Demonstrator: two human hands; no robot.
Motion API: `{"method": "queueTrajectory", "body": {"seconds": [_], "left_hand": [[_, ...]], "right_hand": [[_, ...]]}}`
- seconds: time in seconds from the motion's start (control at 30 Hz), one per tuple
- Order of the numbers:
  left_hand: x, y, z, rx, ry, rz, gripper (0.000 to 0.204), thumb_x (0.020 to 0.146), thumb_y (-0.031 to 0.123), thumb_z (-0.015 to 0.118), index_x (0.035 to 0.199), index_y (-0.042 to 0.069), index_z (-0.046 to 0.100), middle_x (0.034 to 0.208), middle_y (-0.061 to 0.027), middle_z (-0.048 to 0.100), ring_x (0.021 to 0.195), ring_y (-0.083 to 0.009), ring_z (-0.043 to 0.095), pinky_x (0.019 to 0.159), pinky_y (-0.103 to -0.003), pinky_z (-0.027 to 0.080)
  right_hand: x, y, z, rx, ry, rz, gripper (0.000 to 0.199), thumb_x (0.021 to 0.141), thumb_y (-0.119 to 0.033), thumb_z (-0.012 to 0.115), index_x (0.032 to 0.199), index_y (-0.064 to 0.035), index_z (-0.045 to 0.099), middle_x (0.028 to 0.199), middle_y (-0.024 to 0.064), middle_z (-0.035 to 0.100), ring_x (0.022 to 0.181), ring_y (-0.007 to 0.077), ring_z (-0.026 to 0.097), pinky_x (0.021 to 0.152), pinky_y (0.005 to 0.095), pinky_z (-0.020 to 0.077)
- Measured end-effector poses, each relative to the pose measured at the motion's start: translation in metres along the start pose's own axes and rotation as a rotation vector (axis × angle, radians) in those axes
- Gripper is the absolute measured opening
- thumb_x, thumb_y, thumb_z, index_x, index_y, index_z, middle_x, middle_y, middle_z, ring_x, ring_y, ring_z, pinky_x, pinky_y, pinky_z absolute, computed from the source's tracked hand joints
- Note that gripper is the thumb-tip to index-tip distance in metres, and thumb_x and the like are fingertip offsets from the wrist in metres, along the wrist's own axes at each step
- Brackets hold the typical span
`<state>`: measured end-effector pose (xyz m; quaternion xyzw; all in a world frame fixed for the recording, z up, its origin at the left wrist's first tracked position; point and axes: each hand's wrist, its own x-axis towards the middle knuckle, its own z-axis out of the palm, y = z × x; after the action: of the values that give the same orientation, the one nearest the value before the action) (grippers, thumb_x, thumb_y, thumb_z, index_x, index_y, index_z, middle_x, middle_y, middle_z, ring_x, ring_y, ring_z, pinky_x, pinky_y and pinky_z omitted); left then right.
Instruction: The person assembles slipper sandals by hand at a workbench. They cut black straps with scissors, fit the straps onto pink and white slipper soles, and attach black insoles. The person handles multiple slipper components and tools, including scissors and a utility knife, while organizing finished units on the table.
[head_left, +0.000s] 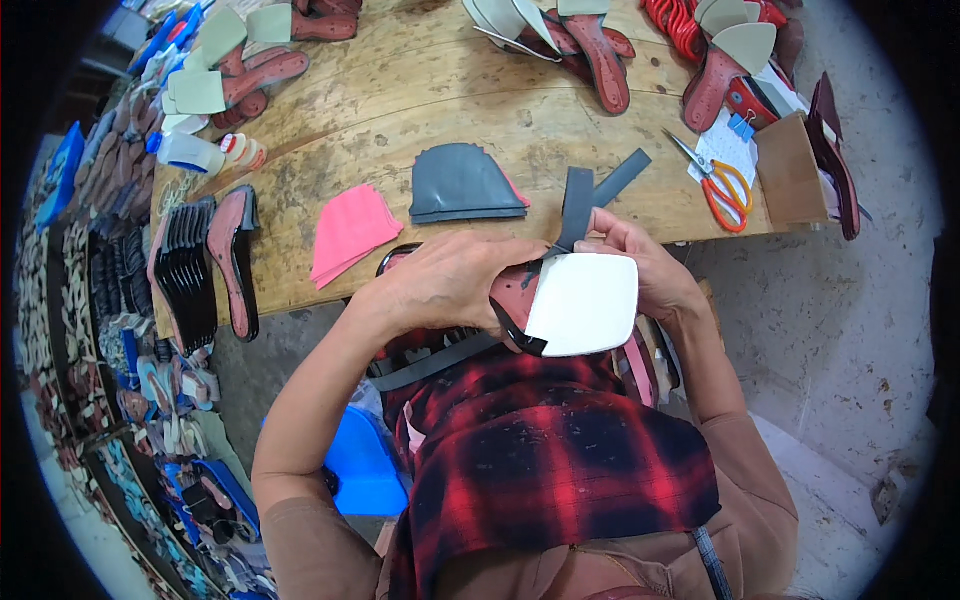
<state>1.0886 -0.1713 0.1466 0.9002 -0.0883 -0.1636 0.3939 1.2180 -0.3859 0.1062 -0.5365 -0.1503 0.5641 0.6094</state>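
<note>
Above my lap my left hand (435, 280) is wrapped round a reddish shoe insole (515, 290) with a black edge. A white squared toe piece (588, 305) covers its front end. My right hand (650, 265) is closed at the far right edge of that white piece, its fingers pinching by a dark grey strip (576, 205) that stands up from the toe. Another dark strip (622, 178) slants away behind it on the table. Just beyond my left hand lie a stack of pink pieces (352, 232) and a stack of dark grey pieces (466, 182).
Orange-handled scissors (727, 195) lie at the table's right, beside a cardboard box (795, 170). Several insoles with black undersides (185, 270) stand at the left edge, below a white bottle (190, 153). Bundled insoles with pale toe pieces (600, 60) line the far side. A blue stool (365, 470) stands lower left.
</note>
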Motion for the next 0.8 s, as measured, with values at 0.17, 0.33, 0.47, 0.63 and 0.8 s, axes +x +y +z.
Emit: {"method": "queueTrajectory", "body": {"seconds": [0.17,0.33,0.47,0.63,0.8], "left_hand": [[0.007,-0.009,0.022,-0.149,0.151,0.146,0.084,0.054,0.023,0.088,0.128,0.001,0.055,0.119,-0.0178,0.063,0.112,-0.0337,0.061,0.096,-0.040,0.047],[-0.002,-0.007,0.046,-0.338,0.383,-0.026,0.082,0.053,0.024,0.091,0.124,0.000,0.057,0.114,-0.0166,0.065,0.108,-0.0321,0.063,0.094,-0.039,0.048],[0.003,-0.012,0.089,0.126,0.640,-0.141,0.080,0.065,0.020,0.087,0.133,-0.001,0.051,0.108,-0.0207,0.063,0.098,-0.0367,0.061,0.088,-0.043,0.049],[-0.027,-0.011,0.090,-1.238,0.575,-0.297,0.032,0.091,0.023,0.067,0.109,-0.003,0.063,0.079,0.0055,0.057,0.067,-0.0064,0.048,0.058,-0.022,0.041],[-0.037,-0.022,0.104,-0.901,0.458,-0.290,0.024,0.095,0.020,0.059,0.105,-0.001,0.064,0.090,0.0005,0.062,0.082,-0.0076,0.055,0.074,-0.025,0.045]], "right_hand": [[-0.009,0.002,0.007,0.083,0.101,-0.060,0.021,0.098,-0.023,0.058,0.113,-0.0094,0.052,0.078,-0.0049,0.059,0.056,-0.0010,0.047,0.043,0.0159,0.0271],[-0.012,0.010,-0.010,0.351,0.209,-0.316,0.030,0.102,-0.029,0.050,0.123,-0.0084,0.048,0.098,0.0086,0.065,0.051,0.0054,0.049,0.039,0.0165,0.0283],[-0.010,0.034,0.052,0.046,0.238,-0.596,0.071,0.091,-0.041,0.062,0.144,-0.0044,0.033,0.130,0.0175,0.054,0.066,0.0093,0.059,0.054,0.0185,0.0397],[-0.012,0.033,0.032,-0.127,0.430,-0.485,0.045,0.091,-0.035,0.061,0.114,0.0032,0.059,0.099,0.0062,0.063,0.084,0.0100,0.058,0.071,0.0263,0.0453],[0.013,0.048,0.040,-0.670,0.641,-0.832,0.044,0.097,-0.039,0.052,0.105,0.0032,0.064,0.088,0.0016,0.064,0.079,0.0082,0.057,0.071,0.0235,0.0447]]}}
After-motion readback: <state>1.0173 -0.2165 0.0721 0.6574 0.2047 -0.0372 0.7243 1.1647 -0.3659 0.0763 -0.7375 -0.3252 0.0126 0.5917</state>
